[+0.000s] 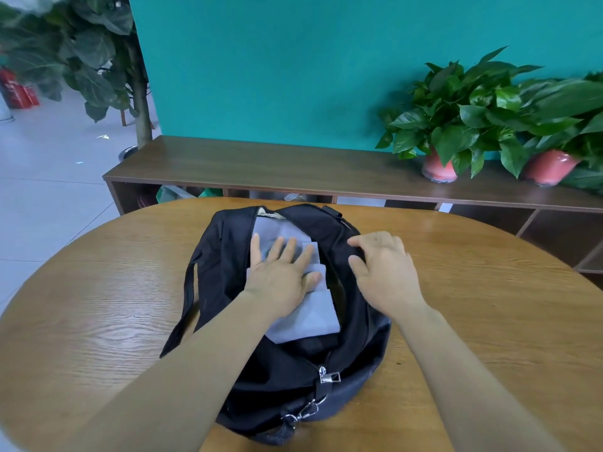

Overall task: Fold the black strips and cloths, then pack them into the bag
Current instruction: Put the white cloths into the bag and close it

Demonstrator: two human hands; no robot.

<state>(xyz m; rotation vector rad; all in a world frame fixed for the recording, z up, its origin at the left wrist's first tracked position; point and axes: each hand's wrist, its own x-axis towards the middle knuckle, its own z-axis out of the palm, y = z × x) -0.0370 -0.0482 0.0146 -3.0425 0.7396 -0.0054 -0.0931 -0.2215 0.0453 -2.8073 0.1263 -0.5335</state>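
Grey cloths [306, 316] inside bag [228, 256] mouth

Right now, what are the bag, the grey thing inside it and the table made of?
The black backpack looks like matte woven fabric with shiny metal zipper pulls. The folded grey cloth seems soft, smooth textile. The table shows wood grain with a slight sheen, perhaps veneer.
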